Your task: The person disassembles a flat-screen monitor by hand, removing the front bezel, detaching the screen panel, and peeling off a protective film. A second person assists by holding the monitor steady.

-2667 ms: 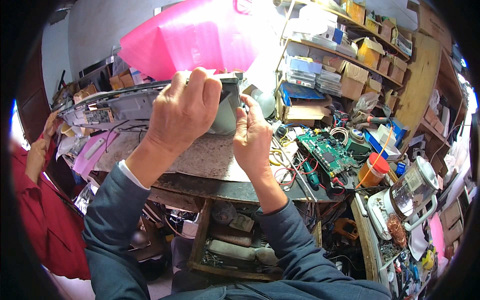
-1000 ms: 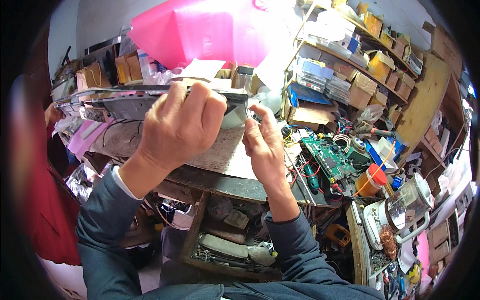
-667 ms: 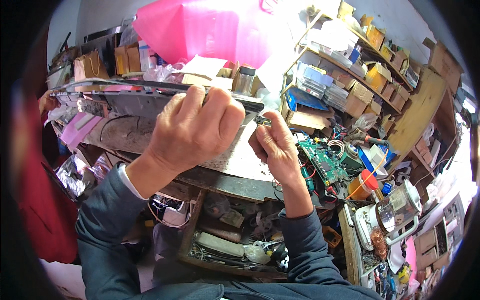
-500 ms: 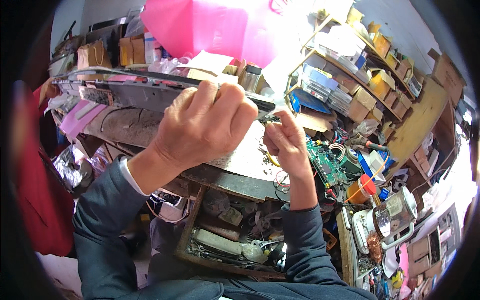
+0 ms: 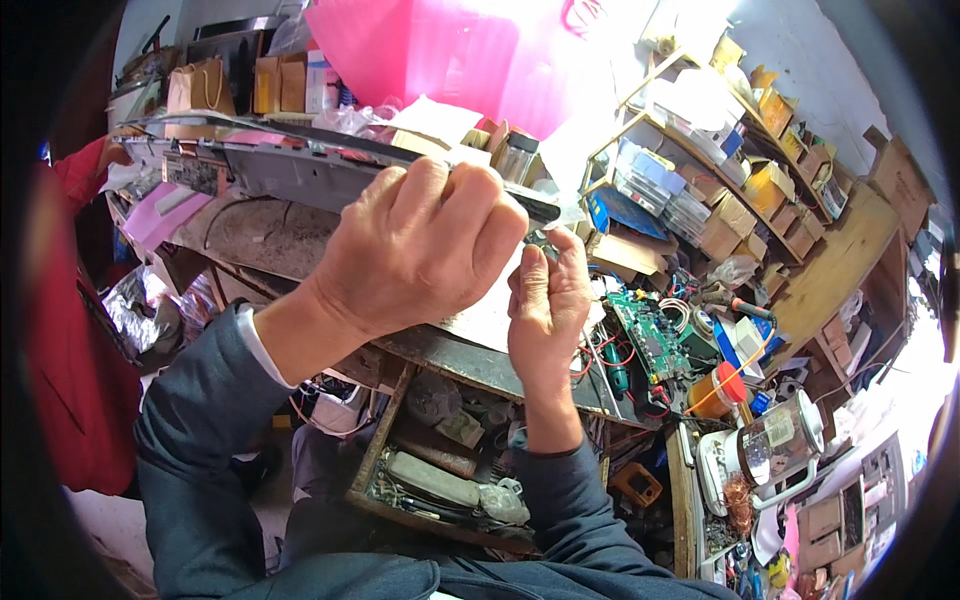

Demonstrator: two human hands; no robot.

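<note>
A long, flat grey panel with a black edge (image 5: 290, 178), perhaps a screen's frame or back, is held raised and nearly edge-on above the bench. My left hand (image 5: 415, 255) is closed around it close to its right end; the fingertips are hidden behind the fist. Just below that end is my right hand (image 5: 548, 318), its fingers curled and pressed together, the index fingertip close to the panel's corner. What they hold, if anything, is hidden. A small circuit board (image 5: 198, 174) shows on the panel's left part, where a person in a red sleeve (image 5: 85, 175) stands.
An open drawer (image 5: 430, 480) of tools and parts sits below the bench edge. To the right lie a green circuit board (image 5: 650, 335), an orange jar with a red lid (image 5: 717, 390), a soldering iron (image 5: 745, 308) and a glass jug (image 5: 785, 440). Shelves of boxes (image 5: 720, 190) stand behind.
My right hand has shifted left and slightly down, closer to my left hand. My left hand keeps its grip on the panel. The whole view has shifted slightly.
</note>
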